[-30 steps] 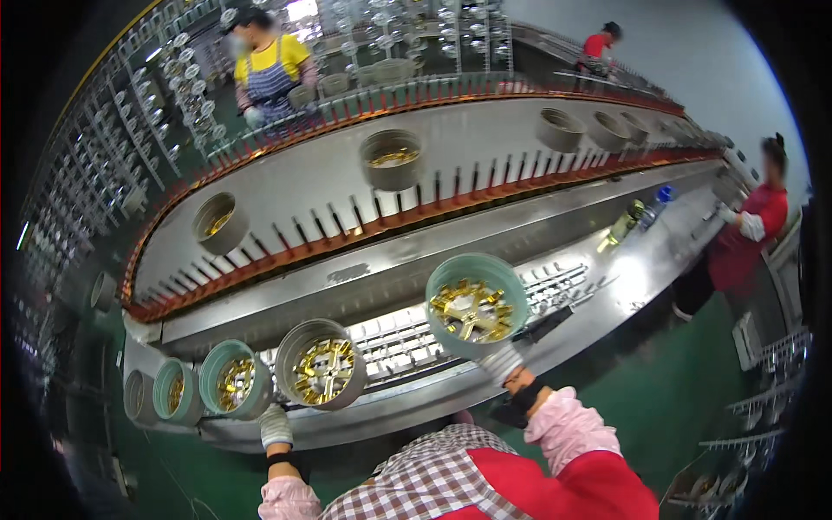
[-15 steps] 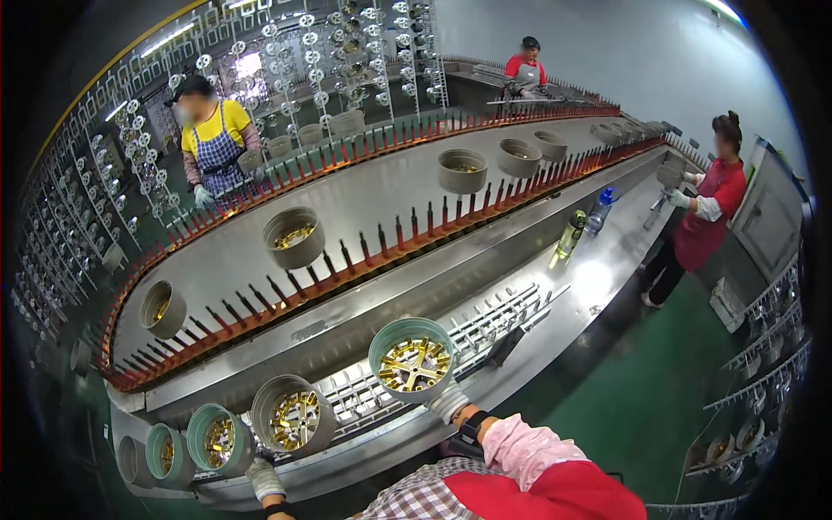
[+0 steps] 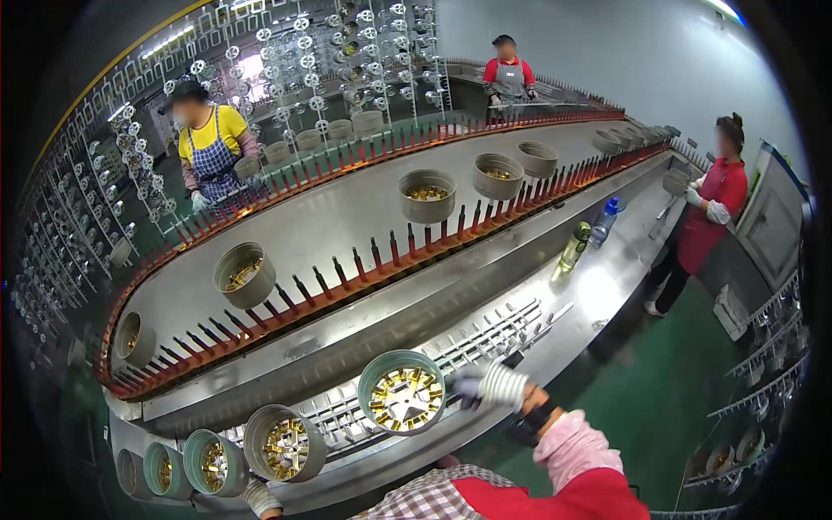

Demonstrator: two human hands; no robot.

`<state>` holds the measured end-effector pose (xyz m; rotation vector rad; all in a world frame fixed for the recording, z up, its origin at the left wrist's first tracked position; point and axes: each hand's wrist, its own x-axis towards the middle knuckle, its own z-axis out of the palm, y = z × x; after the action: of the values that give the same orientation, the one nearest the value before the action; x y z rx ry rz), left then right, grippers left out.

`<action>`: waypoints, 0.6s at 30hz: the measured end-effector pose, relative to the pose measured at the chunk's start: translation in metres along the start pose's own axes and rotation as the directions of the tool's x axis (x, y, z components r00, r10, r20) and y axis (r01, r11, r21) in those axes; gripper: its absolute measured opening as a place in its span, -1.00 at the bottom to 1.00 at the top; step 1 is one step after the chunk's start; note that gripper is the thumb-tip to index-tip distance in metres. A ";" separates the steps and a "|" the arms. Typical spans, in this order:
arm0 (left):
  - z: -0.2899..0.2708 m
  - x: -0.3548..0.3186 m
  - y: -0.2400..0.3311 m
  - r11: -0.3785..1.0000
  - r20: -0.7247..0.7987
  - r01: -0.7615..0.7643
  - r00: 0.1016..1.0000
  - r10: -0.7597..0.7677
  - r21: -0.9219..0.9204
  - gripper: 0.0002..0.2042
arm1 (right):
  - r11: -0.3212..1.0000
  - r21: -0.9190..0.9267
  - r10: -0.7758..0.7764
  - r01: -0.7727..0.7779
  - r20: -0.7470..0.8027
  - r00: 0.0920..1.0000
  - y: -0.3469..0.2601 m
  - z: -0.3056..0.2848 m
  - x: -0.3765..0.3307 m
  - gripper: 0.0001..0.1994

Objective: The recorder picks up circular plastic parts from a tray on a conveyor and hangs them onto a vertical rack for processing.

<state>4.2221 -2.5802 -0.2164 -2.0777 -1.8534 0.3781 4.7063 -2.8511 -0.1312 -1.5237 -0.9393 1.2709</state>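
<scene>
A pale green round tub (image 3: 368, 400) holds gold-coloured pieces ringed inside it, on the near steel ledge. Beside its right rim is my right hand (image 3: 494, 387) in a grey glove with a striped cuff; its fingers are blurred, and whether they touch the tub is unclear. At the lower left, my left hand (image 3: 258, 497), also gloved, is by the lower edge of a grey-brown tub (image 3: 316, 446) with similar gold pieces. That hand's fingers are mostly hidden. Left of it stand another green tub (image 3: 234, 468), a smaller green tub (image 3: 180, 477) and a grey tub (image 3: 130, 472).
Metal rods and fittings (image 3: 494, 334) lie on the ledge behind the green tub. Two bottles, green (image 3: 572, 250) and blue (image 3: 605, 224), stand farther right. Beyond runs a looped conveyor with upright spindles (image 3: 358, 262) and several tubs (image 3: 247, 286). Three people work around it.
My right hand has moved right, from under the green tub to beside it. That tub sits slightly lower and left, its gold pieces looking differently arranged. Tubs on the far surface have shifted left.
</scene>
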 end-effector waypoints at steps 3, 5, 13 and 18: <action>-0.030 -0.005 0.015 0.994 0.230 0.105 0.968 -0.105 0.010 -0.73 | 0.989 -0.081 -0.147 0.127 -0.341 0.928 -0.038 -0.074 0.004 -0.72; -0.072 -0.008 0.050 0.997 0.310 0.056 0.950 -0.038 -0.050 -0.66 | 0.973 -0.007 -0.203 0.232 -0.507 0.838 -0.022 -0.143 0.019 -0.74; 0.101 0.005 0.012 0.988 -0.312 -0.153 0.940 0.138 -0.026 -0.61 | 0.783 -0.578 -0.573 0.231 -0.526 0.628 -0.012 -0.292 0.185 -0.48; 0.008 0.004 0.079 0.865 -0.137 0.051 0.981 -0.137 -0.499 -0.70 | 0.833 -0.428 -0.554 0.352 -0.644 0.528 0.085 -0.406 0.271 -0.66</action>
<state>4.2908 -2.5839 -0.2561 -2.2244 -2.0952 -0.3319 5.1544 -2.6906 -0.2690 -1.6216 -0.8506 0.0617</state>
